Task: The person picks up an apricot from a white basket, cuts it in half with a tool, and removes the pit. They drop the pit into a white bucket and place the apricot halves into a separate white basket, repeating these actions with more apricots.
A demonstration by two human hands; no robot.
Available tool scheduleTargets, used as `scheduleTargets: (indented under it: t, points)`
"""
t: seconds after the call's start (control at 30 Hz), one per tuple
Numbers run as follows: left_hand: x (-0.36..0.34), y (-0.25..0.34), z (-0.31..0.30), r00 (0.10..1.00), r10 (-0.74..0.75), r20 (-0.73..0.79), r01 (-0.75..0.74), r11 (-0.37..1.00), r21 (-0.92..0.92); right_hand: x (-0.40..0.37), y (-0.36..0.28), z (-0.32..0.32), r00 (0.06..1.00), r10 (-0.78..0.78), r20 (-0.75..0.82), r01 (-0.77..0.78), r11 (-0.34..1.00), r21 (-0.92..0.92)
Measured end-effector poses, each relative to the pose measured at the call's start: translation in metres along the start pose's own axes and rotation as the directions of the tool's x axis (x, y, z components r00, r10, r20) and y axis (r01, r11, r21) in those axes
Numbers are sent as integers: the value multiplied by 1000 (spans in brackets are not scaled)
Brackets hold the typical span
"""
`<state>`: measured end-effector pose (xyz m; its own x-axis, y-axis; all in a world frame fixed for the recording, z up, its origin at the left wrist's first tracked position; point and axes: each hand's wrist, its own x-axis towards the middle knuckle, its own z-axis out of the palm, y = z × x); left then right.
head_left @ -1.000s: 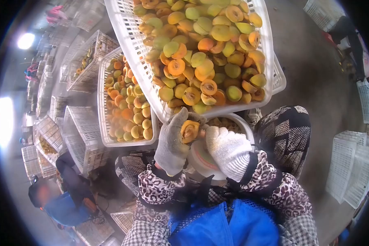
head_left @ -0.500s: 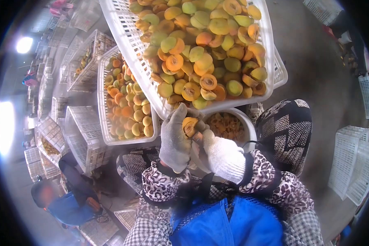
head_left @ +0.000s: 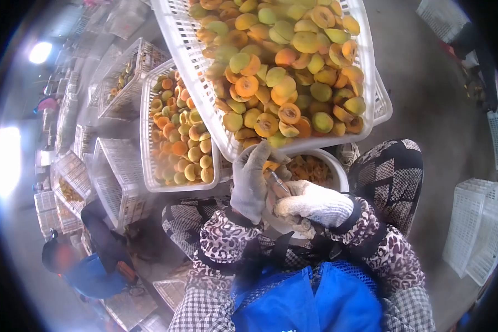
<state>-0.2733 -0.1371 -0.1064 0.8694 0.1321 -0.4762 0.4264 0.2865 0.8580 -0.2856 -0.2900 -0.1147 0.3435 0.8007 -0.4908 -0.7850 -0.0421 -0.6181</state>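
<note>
My left hand (head_left: pixel 251 180), in a grey-white glove, is closed around an orange fruit piece (head_left: pixel 271 165) near the front edge of the big white crate (head_left: pixel 227 145). In a white glove, my right hand (head_left: pixel 314 205) grips a small tool (head_left: pixel 278 182), whose metal end points at the fruit. Halved orange and green fruit (head_left: pixel 282 83) fills the big crate. Below and behind my hands stands a white bucket (head_left: pixel 342 176) with brownish pieces (head_left: pixel 311 168) inside.
A second crate of fruit halves (head_left: pixel 180 138) stands to the left. Farther left are stacked crates (head_left: pixel 113 182) and a seated person in blue (head_left: pixel 97 276). More white crates (head_left: pixel 473 227) stand at the right.
My right hand has turned and shifted slightly lower, showing more of the tool. The fruit in my left hand is now more covered. The whole view has shifted slightly.
</note>
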Motion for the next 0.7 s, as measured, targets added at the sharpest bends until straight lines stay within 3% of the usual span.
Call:
scheduleTargets:
  t: [0.07, 0.1, 0.13, 0.17, 0.23, 0.3, 0.33, 0.37, 0.4, 0.43, 0.5, 0.53, 0.57, 0.6, 0.63, 0.67, 0.7]
  points:
    - [10, -16, -7, 998, -40, 39, 41, 998, -45, 3, 7, 4, 958, -247, -145, 188, 924, -332]
    - [16, -27, -11, 999, -19, 25, 20, 998, -57, 1, 9, 3, 961, -248, -126, 190, 917, -351]
    - [18, -31, -17, 973, 148, 176, -177, 971, 160, -2, 9, 2, 986, -86, -145, 51, 971, -233]
    - [20, -31, -25, 901, 273, 337, -390, 850, 353, 1, 7, 3, 989, 73, -130, -90, 988, -126]
    - [14, -27, -25, 944, 198, 265, -253, 948, 193, -3, 0, 19, 992, 63, -112, -48, 990, 135]
    - [11, -24, -23, 982, -37, 184, 49, 997, -65, -3, -4, 20, 1000, 26, -9, -26, 999, 47]
    - [12, -40, -28, 987, -5, 158, 19, 996, -85, 9, 18, 5, 994, -114, 3, 113, 983, -145]
    - [19, -70, -37, 981, -135, 142, 169, 951, -259, 24, 36, -11, 967, -250, 41, 250, 915, -317]
    - [19, -74, -39, 971, -189, 145, 229, 908, -352, 11, 10, 4, 994, -102, -49, 66, 873, -484]
    - [15, -67, -37, 959, -242, 147, 283, 851, -442, 16, 25, -14, 989, -148, 15, 137, 865, -484]
    - [4, -53, -46, 952, -244, 186, 303, 845, -441, 22, 46, -30, 952, -300, -56, 70, 392, -917]
    - [0, -47, -55, 949, -244, 198, 309, 844, -439, 14, 23, -10, 971, -205, -120, -60, 277, -959]
    - [0, -47, -67, 995, 14, 100, 4, 985, -173, 17, 38, -21, 970, -211, -118, -57, 273, -960]
    - [2, -44, -82, 953, 289, 89, -299, 946, 126, 22, 57, -34, 959, -264, -100, -63, 146, -987]
    - [0, -41, -97, 834, 527, 163, -545, 740, 394, 21, 74, -46, 947, -309, -89, -86, 22, -996]
    - [3, -33, -118, 865, 488, 114, -484, 755, 442, 15, 52, -30, 965, -91, -244, -242, 31, -970]
    - [13, -18, -133, 892, 446, 74, -423, 764, 487, 10, 57, -37, 968, -102, -228, -234, -47, -971]
